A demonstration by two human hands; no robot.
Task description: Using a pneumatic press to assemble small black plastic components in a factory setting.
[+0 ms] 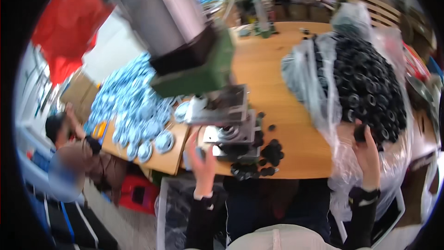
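Observation:
In front of the press (192, 60), my left hand (203, 171) is raised at the table's near edge, fingers up. Between its thumb and fingers shows a small bluish-grey piece (200, 153), too blurred to name. Just right of that hand is the press's metal fixture (228, 133), with a round seat on it. My right hand (367, 159) is off to the right, beside the large pile of black round caps (365, 83) in a clear plastic bag (326, 83). A black round cap (360, 133) is pinched between its thumb and fingers.
Loose black parts (273, 153) lie by the fixture on the wooden table (296, 153). Light-blue round parts (138, 102) are heaped at left. Below the table edge stands a bin (173, 213). A person (69, 153) sits at far left, near a red stool (138, 194).

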